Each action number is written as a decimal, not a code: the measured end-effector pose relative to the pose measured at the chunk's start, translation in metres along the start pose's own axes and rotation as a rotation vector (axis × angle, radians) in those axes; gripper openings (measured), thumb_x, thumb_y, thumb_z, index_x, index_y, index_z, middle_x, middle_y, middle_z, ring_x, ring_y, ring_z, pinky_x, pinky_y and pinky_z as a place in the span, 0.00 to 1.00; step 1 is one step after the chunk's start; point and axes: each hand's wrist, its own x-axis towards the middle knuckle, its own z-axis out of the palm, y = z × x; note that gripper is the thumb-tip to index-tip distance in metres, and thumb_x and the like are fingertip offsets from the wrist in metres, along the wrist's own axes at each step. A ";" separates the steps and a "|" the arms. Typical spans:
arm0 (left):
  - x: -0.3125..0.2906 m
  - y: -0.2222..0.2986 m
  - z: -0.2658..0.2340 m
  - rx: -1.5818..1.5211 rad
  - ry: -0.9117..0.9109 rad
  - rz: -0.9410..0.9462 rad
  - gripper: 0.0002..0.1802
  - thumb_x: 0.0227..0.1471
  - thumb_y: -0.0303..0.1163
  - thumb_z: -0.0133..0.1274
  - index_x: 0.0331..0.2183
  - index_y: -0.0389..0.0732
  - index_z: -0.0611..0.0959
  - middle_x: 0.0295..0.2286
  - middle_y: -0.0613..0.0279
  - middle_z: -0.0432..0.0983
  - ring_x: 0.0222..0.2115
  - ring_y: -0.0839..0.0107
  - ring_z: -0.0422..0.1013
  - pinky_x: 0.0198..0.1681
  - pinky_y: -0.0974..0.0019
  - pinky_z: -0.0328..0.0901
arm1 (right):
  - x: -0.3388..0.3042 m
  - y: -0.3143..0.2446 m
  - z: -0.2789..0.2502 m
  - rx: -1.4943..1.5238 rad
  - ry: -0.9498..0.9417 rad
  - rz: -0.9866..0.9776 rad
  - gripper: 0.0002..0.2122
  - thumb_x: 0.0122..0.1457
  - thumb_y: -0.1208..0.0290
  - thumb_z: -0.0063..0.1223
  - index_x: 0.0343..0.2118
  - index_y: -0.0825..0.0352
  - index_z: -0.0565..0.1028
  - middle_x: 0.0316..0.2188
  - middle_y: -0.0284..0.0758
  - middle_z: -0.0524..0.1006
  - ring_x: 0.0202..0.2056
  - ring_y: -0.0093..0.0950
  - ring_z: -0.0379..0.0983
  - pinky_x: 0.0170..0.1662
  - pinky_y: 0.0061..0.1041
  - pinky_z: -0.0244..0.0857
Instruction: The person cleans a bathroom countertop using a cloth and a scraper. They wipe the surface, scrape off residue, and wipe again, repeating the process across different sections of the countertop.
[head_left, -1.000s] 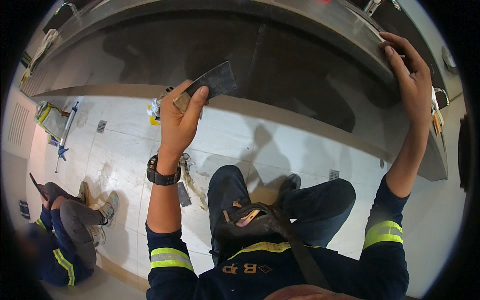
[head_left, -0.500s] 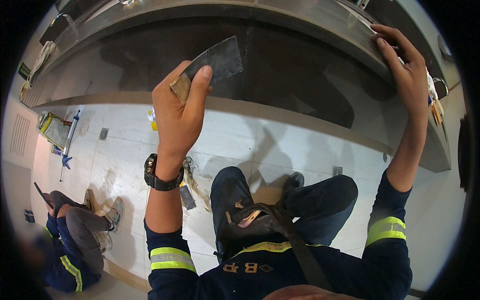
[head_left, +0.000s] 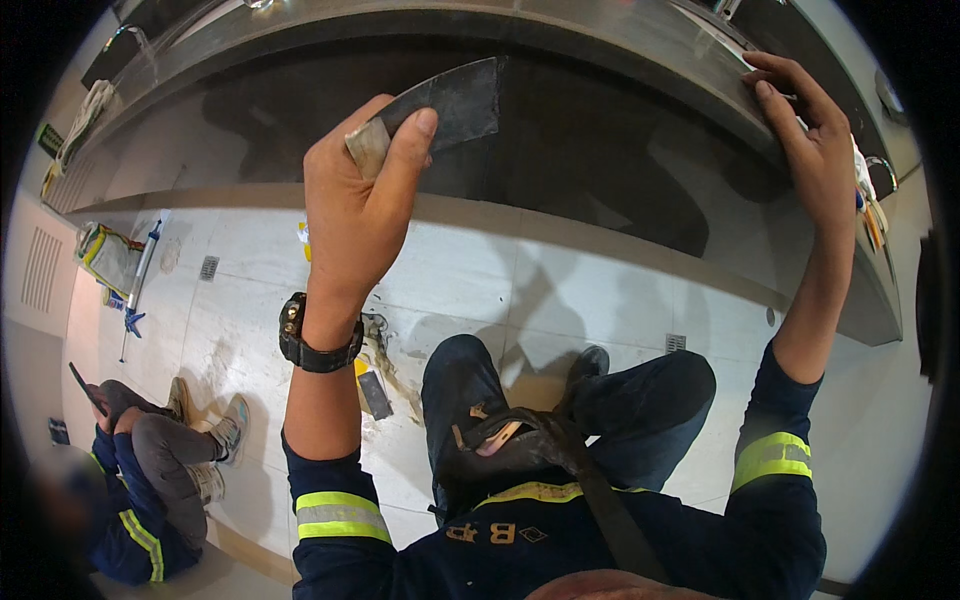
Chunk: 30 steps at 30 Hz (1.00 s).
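My left hand is closed around a putty scraper, its thumb pressed on the thin, slightly bowed grey blade. A pale, worn strip runs along the gripped edge. The blade's far edge lies over the seam in the dark panel under the counter; whether it touches cannot be told. At the far right, my right hand rests with bent, parted fingers by the edge of the dark countertop. A small pale bit shows behind those fingers, too small to make out.
A person sits on the floor at left, holding a dark flat device. Nearby lie a caulking gun and a bag. A dark flat piece lies on the stained floor tiles left of my knee.
My left hand has raised the scraper slightly and shifted it right, so the blade now covers part of the seam. The right hand has hardly moved.
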 end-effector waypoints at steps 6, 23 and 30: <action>-0.005 -0.004 0.001 -0.078 0.044 -0.025 0.17 0.66 0.38 0.57 0.29 0.35 0.83 0.20 0.72 0.71 0.22 0.85 0.62 0.25 0.74 0.55 | 0.003 -0.004 0.005 0.046 0.032 -0.048 0.18 0.66 0.57 0.55 0.53 0.60 0.82 0.42 0.38 0.84 0.44 0.28 0.80 0.51 0.29 0.71; -0.001 0.014 -0.008 0.190 -0.011 0.058 0.17 0.64 0.35 0.57 0.26 0.34 0.79 0.16 0.64 0.64 0.19 0.77 0.58 0.23 0.67 0.55 | 0.001 -0.004 0.006 0.070 0.022 -0.011 0.17 0.66 0.58 0.55 0.52 0.60 0.82 0.41 0.37 0.84 0.43 0.26 0.79 0.50 0.29 0.70; 0.006 0.012 -0.004 0.185 -0.015 0.098 0.15 0.64 0.35 0.58 0.28 0.34 0.81 0.16 0.61 0.66 0.18 0.73 0.59 0.23 0.66 0.57 | 0.002 -0.010 -0.008 0.009 0.017 -0.003 0.16 0.66 0.61 0.54 0.52 0.62 0.82 0.41 0.38 0.84 0.45 0.26 0.79 0.54 0.29 0.69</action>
